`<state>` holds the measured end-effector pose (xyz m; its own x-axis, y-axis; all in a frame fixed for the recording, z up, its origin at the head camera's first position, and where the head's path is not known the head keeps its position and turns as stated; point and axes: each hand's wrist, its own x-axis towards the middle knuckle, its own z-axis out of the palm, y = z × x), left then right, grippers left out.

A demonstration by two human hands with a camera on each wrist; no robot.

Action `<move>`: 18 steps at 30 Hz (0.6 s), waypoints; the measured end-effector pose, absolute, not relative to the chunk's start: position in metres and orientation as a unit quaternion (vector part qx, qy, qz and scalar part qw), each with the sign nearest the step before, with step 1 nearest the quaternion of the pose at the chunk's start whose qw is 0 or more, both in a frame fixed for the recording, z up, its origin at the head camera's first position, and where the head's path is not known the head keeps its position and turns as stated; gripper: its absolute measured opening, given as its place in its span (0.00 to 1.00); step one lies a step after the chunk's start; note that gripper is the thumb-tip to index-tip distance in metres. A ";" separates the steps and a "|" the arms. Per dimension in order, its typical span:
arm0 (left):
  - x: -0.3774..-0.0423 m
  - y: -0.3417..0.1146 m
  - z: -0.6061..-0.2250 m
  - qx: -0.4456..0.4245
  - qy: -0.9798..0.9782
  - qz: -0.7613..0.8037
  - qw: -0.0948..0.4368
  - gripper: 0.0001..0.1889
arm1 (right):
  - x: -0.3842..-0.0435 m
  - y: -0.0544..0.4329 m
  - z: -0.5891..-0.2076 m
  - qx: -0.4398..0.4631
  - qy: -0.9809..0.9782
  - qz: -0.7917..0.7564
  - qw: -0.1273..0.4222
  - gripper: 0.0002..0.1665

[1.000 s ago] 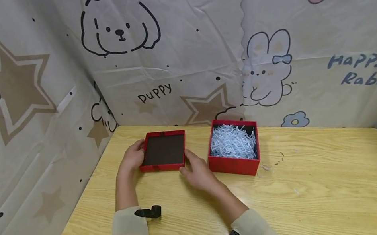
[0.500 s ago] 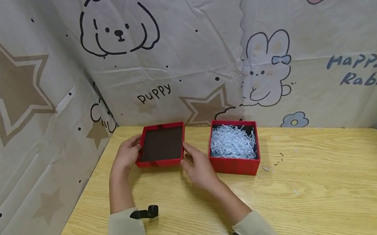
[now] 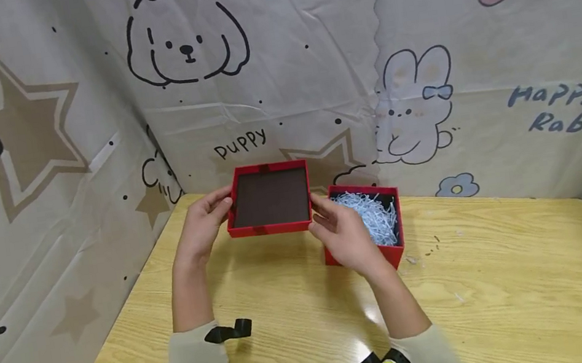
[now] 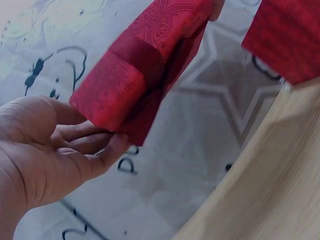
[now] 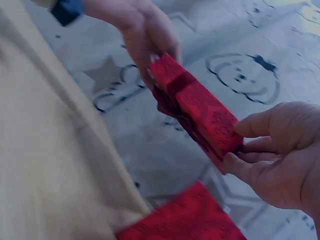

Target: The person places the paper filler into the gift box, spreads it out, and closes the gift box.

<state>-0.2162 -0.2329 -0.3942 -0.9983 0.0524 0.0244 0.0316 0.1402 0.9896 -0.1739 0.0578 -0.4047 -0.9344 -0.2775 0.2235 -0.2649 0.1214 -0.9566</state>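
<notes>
A red box lid (image 3: 271,198), its dark inside facing up, is held above the table between both hands. My left hand (image 3: 204,226) grips its left side, fingers and thumb at the edge. The right hand (image 3: 345,233) pinches the opposite side. In the left wrist view the lid (image 4: 150,55) shows a patterned red surface with a dark red ribbon band. A ribbon runs along the lid's underside in the right wrist view. The red box (image 3: 398,251) stands on the table, partly behind my right hand, with pale blue shredded paper (image 3: 374,219) inside.
The wooden table (image 3: 505,275) carries small brown and white scraps to the right of the box. A printed cloth (image 3: 321,78) hangs behind the table and along its left side.
Both hands have lifted the lid off the table and carried it right, toward the box. The right hand now overlaps the box in the head view. The box itself has stayed put.
</notes>
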 end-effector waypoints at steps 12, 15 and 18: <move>-0.217 -0.168 -0.392 0.081 0.713 0.696 0.017 0.21 | -0.167 0.136 -0.380 -0.094 0.775 -0.624 0.036 0.32; -0.215 -0.153 -0.393 0.085 0.710 0.699 0.023 0.21 | -0.166 0.147 -0.376 -0.056 0.779 -0.625 0.022 0.29; -0.213 -0.140 -0.394 0.087 0.709 0.700 0.031 0.21 | -0.164 0.156 -0.374 -0.033 0.773 -0.633 0.017 0.28</move>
<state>-0.2134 -0.1401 -0.3944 -0.9830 0.1659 0.0781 0.0803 0.0063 0.9968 -0.1640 0.1565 -0.3737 -0.9972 -0.0735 0.0157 -0.0298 0.1954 -0.9803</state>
